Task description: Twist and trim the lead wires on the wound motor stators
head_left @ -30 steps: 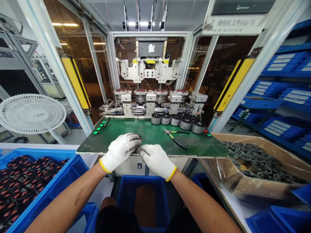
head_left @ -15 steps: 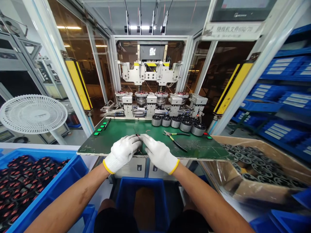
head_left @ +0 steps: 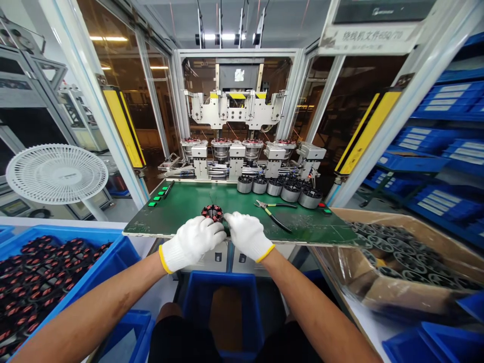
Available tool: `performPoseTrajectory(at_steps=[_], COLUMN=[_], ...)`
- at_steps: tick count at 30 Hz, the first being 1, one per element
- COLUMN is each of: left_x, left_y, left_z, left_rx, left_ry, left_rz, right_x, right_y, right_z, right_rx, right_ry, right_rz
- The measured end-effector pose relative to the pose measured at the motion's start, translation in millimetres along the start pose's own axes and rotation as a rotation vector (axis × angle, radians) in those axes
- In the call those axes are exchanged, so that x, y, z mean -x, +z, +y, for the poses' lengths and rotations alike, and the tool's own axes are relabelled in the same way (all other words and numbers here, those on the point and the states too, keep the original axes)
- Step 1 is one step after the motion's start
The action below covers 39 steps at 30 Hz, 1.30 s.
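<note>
A wound motor stator (head_left: 212, 213) with copper-red coils and black insulation sits at the front of the green work table (head_left: 189, 196). My left hand (head_left: 194, 241), in a white glove with a yellow cuff, is closed around its near left side. At its right edge is my right hand (head_left: 248, 234), gloved the same way, with its fingers drawn together. Whatever those fingertips pinch is too small to make out. A thin wire end sticks up behind the stator. Nippers (head_left: 275, 213) with black and yellow handles lie open to the right.
Several unwound stators (head_left: 291, 191) stand at the table's right rear, before the winding machine (head_left: 236, 151). A blue crate (head_left: 124, 257) of wound stators is at left, a carton (head_left: 393, 297) of stator cores at right. A blue bin (head_left: 223, 280) stands below; a white fan (head_left: 56, 174) is at left.
My hands have lowered and parted slightly, so the stator's coils, mostly covered before, now show. My right fingers have curled in at its right side. The view has shifted a little.
</note>
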State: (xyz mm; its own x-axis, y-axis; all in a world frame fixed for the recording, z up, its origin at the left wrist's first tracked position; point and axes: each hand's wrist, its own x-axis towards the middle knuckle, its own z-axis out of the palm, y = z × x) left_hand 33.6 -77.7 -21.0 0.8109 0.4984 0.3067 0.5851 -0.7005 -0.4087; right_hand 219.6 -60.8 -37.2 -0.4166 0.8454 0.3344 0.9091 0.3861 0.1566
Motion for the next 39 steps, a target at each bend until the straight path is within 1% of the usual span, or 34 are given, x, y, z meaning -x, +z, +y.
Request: performPoseTrajectory(at_steps=[2,4,5,7,9,10,11,13,15,17,19,20,21,23,24,26,28,29,31,32,34,35,37,39], left_x=[4,9,11,10,2,-5,-14,-37,-60,-77,-82,-79,-74,-55,-43,-21,-5,1,6,7,5,3,1,1], left_y=[4.0,7.3,7.4,3.6,-4.3,-8.7,-12.9,-18.9,-21.3,-21.6,-21.9,-22.4,-22.8,-22.2,-20.1,-10.8,5.0,14.2,30.9,37.2,44.1,45.1,44.7,45.0], left_z=[1,1,0,-3,-9,-13,-17,-24,-28,-30,-32,-34,-36,-39,-40,-39,-32,-28,-19,-15,-10,-9,-8,-9], left_rx=[0.065,0.168,0.239,0.437,0.647,0.727,0.778,0.788,0.718,0.627,0.598,0.611,0.63,0.639,0.618,0.501,0.327,0.24,0.122,0.097,0.075,0.069,0.063,0.075], left_ry=[0.013,-0.03,-0.089,-0.274,-0.489,-0.576,-0.637,-0.691,-0.682,-0.656,-0.62,-0.604,-0.593,-0.571,-0.531,-0.396,-0.254,-0.209,-0.172,-0.157,-0.136,-0.136,-0.143,-0.16], left_rz=[0.021,0.066,0.091,0.137,0.16,0.158,0.143,0.074,-0.023,-0.107,-0.146,-0.142,-0.119,-0.035,0.005,0.056,0.099,0.141,0.264,0.331,0.458,0.509,0.582,0.606], right_x=[-2,-6,-7,-8,-6,-3,-1,5,10,13,13,13,13,15,16,20,24,26,27,26,21,16,5,-6], right_y=[2,4,4,4,4,4,5,7,10,12,12,11,9,6,4,3,2,2,-4,-9,-22,-30,-44,-52], right_z=[0,-1,-1,-3,-6,-9,-13,-25,-37,-46,-50,-49,-48,-43,-42,-42,-47,-50,-53,-52,-43,-36,-17,1], right_rx=[-0.009,-0.031,-0.042,-0.055,-0.051,-0.046,-0.043,-0.043,-0.047,-0.05,-0.063,-0.076,-0.092,-0.129,-0.143,-0.152,-0.142,-0.135,-0.131,-0.132,-0.139,-0.144,-0.13,-0.048], right_ry=[0.008,0.036,0.049,0.062,0.053,0.046,0.041,0.048,0.069,0.089,0.106,0.115,0.12,0.116,0.111,0.109,0.129,0.142,0.142,0.116,0.036,0.011,0.011,0.001], right_rz=[0.023,0.035,0.033,0.02,-0.002,-0.013,-0.021,-0.026,-0.026,-0.036,-0.054,-0.063,-0.068,-0.075,-0.074,-0.071,-0.069,-0.066,-0.071,-0.081,-0.106,-0.092,0.027,0.155])
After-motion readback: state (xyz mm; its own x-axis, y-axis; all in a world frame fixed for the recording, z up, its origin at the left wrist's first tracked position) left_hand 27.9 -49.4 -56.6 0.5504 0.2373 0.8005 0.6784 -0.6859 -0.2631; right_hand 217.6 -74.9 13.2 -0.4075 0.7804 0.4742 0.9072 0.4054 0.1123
